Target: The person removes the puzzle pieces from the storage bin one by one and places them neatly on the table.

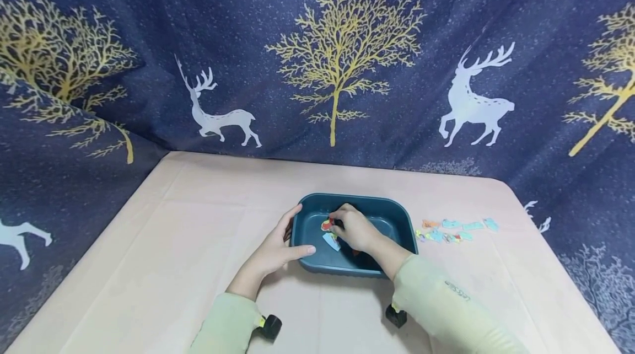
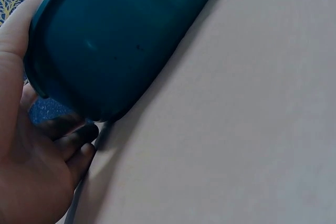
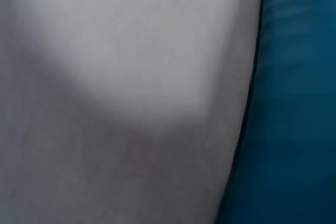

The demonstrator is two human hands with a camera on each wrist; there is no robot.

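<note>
A dark teal plastic tub [image 1: 404, 221] with rounded corners stands on the table. My left hand [image 1: 275, 249] grips its left end, thumb over the rim and fingers along the outside wall. In the left wrist view the left hand [image 2: 31, 156] is at the tub's outer end [image 2: 121, 40]. My right hand [image 1: 356, 230] reaches inside the tub, fingertips pinching a small red-and-yellow flat piece [image 1: 326, 225]. Just below it in the tub lies a light blue piece [image 1: 331, 241]. An orange-red piece [image 1: 355, 253] shows partly under the right wrist.
Several small flat pieces, light blue [image 1: 473, 226], orange [image 1: 429, 224] and multicoloured, lie in two rough rows on the table right of the tub. A pale pink cloth [image 1: 198, 221] covers the table. Behind hangs a dark blue curtain [image 1: 297, 122] with deer and trees.
</note>
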